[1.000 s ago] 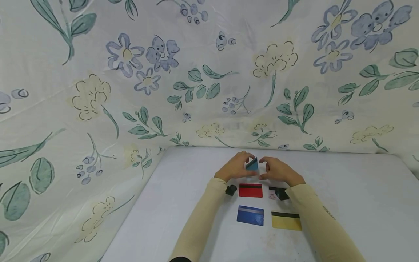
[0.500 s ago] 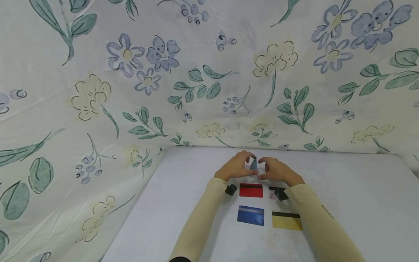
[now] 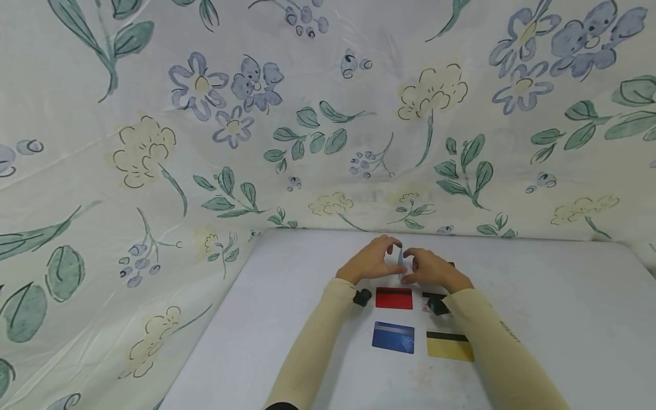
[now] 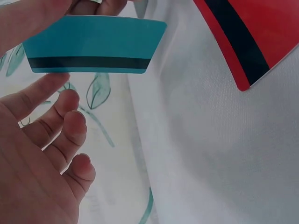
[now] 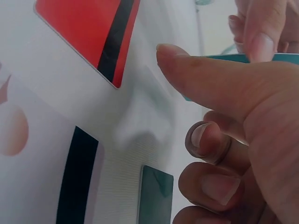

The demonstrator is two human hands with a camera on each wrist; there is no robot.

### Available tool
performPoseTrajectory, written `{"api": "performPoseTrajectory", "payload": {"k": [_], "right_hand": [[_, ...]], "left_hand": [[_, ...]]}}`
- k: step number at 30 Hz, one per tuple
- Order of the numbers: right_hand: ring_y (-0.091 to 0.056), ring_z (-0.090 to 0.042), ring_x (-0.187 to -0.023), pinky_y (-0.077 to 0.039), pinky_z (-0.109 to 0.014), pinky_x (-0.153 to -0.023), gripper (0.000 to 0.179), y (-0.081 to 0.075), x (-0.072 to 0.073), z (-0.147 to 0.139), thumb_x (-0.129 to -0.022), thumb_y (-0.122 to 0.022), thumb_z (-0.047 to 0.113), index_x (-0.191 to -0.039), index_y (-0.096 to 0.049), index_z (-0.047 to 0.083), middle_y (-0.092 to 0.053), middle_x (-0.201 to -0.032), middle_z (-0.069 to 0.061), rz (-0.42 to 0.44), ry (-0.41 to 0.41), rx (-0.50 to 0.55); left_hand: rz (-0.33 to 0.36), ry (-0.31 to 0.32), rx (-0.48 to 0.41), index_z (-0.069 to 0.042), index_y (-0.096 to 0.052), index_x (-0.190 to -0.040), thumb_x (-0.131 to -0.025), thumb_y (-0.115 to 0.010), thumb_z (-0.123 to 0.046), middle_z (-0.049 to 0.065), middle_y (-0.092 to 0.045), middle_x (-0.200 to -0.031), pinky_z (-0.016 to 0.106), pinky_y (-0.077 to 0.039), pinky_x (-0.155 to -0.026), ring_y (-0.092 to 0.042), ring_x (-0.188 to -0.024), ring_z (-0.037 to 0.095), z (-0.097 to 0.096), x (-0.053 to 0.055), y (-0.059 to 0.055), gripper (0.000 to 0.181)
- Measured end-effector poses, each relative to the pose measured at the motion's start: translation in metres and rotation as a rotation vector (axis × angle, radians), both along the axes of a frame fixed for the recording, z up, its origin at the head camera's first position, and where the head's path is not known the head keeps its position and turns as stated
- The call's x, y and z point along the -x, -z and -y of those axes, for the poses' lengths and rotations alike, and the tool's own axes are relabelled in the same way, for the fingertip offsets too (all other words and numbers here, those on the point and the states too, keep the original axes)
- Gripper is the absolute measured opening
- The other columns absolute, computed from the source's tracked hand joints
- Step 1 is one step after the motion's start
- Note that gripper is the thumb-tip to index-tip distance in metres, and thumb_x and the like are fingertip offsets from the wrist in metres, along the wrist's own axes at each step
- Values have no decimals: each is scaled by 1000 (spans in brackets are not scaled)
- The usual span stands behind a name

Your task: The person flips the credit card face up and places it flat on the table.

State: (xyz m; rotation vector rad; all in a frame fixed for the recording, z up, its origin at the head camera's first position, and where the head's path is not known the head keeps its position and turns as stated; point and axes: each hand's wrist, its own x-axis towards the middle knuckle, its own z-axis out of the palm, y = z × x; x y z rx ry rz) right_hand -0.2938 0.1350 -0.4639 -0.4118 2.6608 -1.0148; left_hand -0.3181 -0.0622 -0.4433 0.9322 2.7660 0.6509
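My left hand [image 3: 371, 259] pinches a teal bank card [image 4: 88, 44] with a dark stripe, thumb at one edge and index finger at the opposite one. In the head view the raised card [image 3: 400, 259] appears nearly edge-on. Close on its other side is my right hand [image 3: 433, 269], thumb and index finger bent in a C. From the right wrist, the right thumb [image 5: 201, 72] overlaps the card, its other fingers loosely curled; contact is unclear. A red card [image 3: 393, 298] lies just in front of the hands.
On the white table [image 3: 287, 307] lie a blue card [image 3: 393, 337], a yellow card [image 3: 450, 346] and a white card with a dark stripe [image 5: 77, 177], partly under the right wrist. A dark green card [image 5: 156, 198] lies by the right hand. Floral cloth [image 3: 307, 85] hangs behind.
The teal card has turned from showing its striped face to nearly edge-on in the head view. My right hand has shifted slightly left, towards it; the left hand stays nearly in place.
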Motion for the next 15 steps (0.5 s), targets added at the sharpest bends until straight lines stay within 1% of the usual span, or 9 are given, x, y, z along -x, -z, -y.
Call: {"api": "performPoseTrajectory", "payload": {"k": [7, 15], "right_hand": [[-52, -18, -73, -44, -28, -65, 74, 4, 0, 2, -84, -86, 21, -144, -50, -4, -55, -80, -7, 9, 3, 12], [-51, -17, -70, -44, -28, -64, 74, 9, 1, 4, -84, -86, 20, -143, -49, -6, -54, -77, -5, 13, -16, 36]], "left_hand": [[23, -4, -25, -16, -54, -143, -92, -76, -42, 7, -59, -122, 31, -51, -93, -54, -112, 20, 1, -3, 0, 61], [19, 8, -42, -14, -55, -142, -91, -77, -42, 7, -59, -119, 29, -50, -91, -54, -110, 20, 2, -5, 0, 62]]}}
